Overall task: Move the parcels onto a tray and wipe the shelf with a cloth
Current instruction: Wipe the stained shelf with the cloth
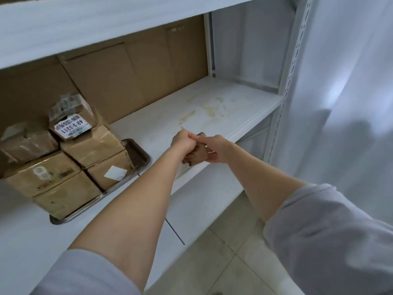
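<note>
**Steel tray loaded; on to the wiping**

Done with the first half, by the look of it: parcels [70, 158] stacked in two layers on the tray [138, 154], at the left of the shelf [244, 96], with none loose on the bare board to the right. Now at the step of readying the cloth.

Gripping what looks like a small brown cloth [196, 155] between left hand [182, 143] and right hand [217, 149], brought together just above the shelf's front edge. Fingers of each curled round the wad, with one right fingertip laid across toward the left knuckles. Hard to tell whether folding, wringing or merely bunching it, mostly hidden as it is. Not yet touching the board, as far as can be seen.

Beyond the hands, toward the back and right: yellowish-brown stains [210, 108] smeared on the white surface, well apart from the tray.

Next, probably: free one hand, flatten the cloth, reach forward and press down over those marks, then sweep along the rest. Best to keep clear of the tray's right end, near the left forearm, and to rub firmly, given marks that look dried on.
</note>
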Demonstrator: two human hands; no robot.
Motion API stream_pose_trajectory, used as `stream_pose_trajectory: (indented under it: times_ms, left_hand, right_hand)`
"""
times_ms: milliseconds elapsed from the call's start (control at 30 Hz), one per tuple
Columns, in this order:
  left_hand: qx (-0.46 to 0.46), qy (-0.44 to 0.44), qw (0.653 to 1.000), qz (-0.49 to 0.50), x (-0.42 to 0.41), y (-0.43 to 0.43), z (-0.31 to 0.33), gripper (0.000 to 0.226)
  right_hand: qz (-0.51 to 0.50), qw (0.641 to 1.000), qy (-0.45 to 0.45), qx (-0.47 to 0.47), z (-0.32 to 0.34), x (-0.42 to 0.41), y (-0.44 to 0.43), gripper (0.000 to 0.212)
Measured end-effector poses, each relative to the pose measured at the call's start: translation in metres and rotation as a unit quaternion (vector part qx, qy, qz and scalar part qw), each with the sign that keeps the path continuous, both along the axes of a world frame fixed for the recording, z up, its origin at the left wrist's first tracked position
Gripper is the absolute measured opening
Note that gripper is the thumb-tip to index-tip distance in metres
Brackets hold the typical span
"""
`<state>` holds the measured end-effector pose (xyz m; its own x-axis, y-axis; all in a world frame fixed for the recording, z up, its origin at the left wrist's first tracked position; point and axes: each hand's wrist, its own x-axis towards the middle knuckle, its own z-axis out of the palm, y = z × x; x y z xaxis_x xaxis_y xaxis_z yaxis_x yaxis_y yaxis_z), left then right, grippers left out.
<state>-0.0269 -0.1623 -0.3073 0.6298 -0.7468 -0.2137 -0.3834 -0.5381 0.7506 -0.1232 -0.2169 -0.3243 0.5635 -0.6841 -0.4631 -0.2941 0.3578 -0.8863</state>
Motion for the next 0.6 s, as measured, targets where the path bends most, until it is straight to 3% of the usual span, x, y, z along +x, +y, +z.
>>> stream_pose_trajectory:
  times_ms: [133, 200, 267, 333, 433, 500, 600]
  left_hand:
    - [-0.029, 0.051, 0.998, -0.010, 0.010, -0.037, -0.002, 0.023]
    - [-0.041, 0.072, 0.997, 0.009, 0.019, -0.058, -0.002, 0.022]
    - [-0.047, 0.069, 0.996, 0.022, 0.031, -0.078, -0.002, 0.037]
    - [-0.026, 0.048, 0.998, 0.015, 0.043, -0.095, -0.002, 0.053]
    - [0.016, 0.069, 0.998, -0.001, 0.049, -0.114, -0.006, 0.060]
    - [0.036, 0.120, 0.992, -0.004, 0.047, -0.124, -0.008, 0.058]
    - [0.015, 0.241, 0.970, -0.003, 0.042, -0.138, -0.008, 0.037]
  right_hand:
    - [-0.045, 0.999, -0.007, -0.030, 0.005, 0.006, -0.029, 0.020]
    - [-0.061, 0.995, 0.028, -0.070, 0.007, 0.013, -0.046, 0.023]
    - [-0.083, 0.991, 0.041, -0.095, 0.009, 0.019, -0.066, 0.029]
    - [-0.111, 0.990, 0.012, -0.089, 0.011, 0.021, -0.082, 0.018]
    - [-0.141, 0.987, -0.034, -0.071, 0.013, 0.022, -0.101, 0.005]
    - [-0.145, 0.986, -0.060, -0.051, 0.010, 0.023, -0.111, 0.012]
    - [-0.132, 0.988, -0.061, -0.042, 0.006, 0.023, -0.121, 0.016]
